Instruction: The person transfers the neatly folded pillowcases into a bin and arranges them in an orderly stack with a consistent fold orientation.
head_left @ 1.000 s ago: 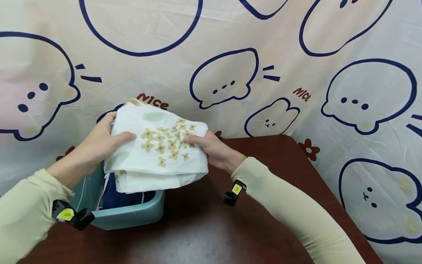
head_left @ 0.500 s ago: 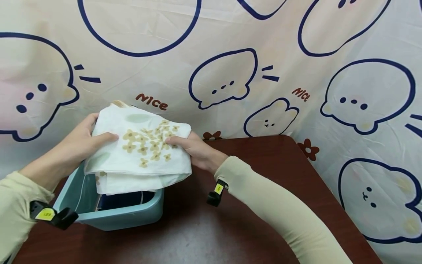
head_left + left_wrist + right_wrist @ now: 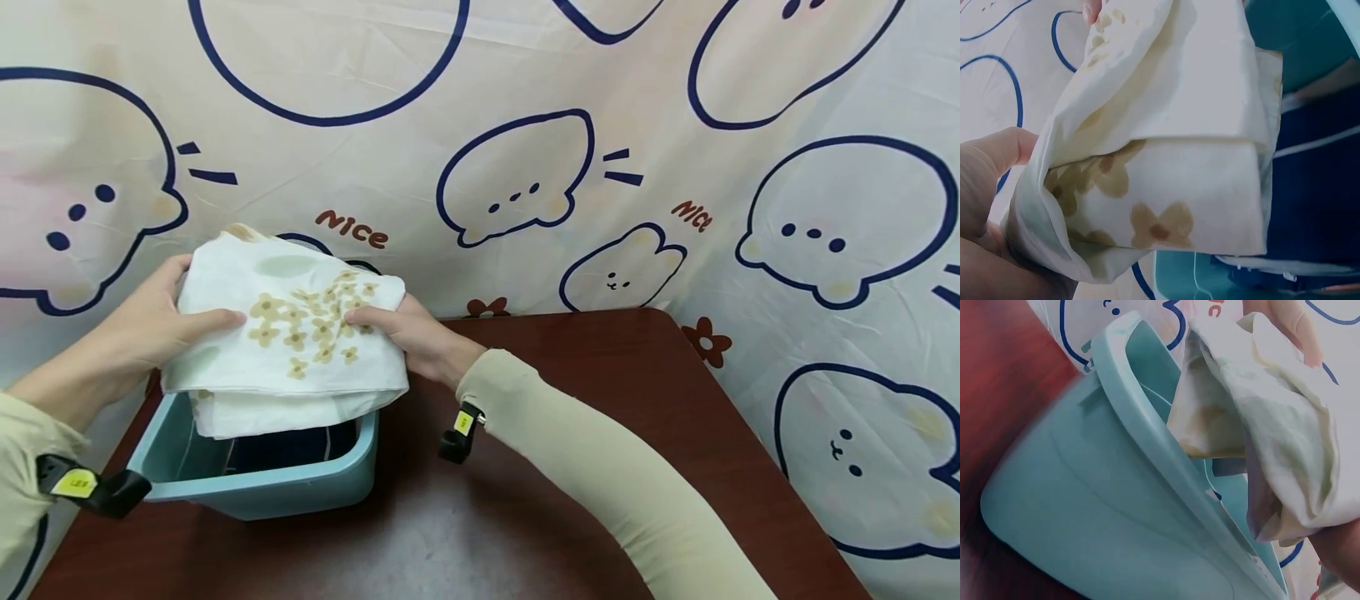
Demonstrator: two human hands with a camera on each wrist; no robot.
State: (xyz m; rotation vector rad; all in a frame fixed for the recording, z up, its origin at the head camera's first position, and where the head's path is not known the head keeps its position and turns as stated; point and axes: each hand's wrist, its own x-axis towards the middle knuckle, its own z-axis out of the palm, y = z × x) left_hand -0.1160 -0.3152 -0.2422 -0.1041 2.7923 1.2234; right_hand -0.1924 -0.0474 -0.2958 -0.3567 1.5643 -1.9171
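Note:
A folded white cloth with tan flowers (image 3: 300, 333) is held up over a light blue plastic bin (image 3: 300, 492) in the head view. My left hand (image 3: 161, 321) grips its left side, thumb on top and fingers behind. On the right side, my right hand (image 3: 423, 333) pinches it with the thumb over the flower print. Loose folded layers of the cloth (image 3: 1197, 194) hang at its lower edge in the left wrist view. Inside the bin lies dark navy fabric with a pale stripe (image 3: 1322, 187), partly covered by the cloth in the head view.
The bin stands on a dark reddish-brown table (image 3: 570, 400), toward its left side. Behind and to the right hangs a pale curtain (image 3: 510, 75) printed with blue cartoon outlines. Each sleeve carries a small black wrist camera, such as the right one (image 3: 459, 433).
Both hands have moved left together with the folded cloth, bringing it further over the bin. The bin has stayed in place, and the grip of both hands looks unchanged.

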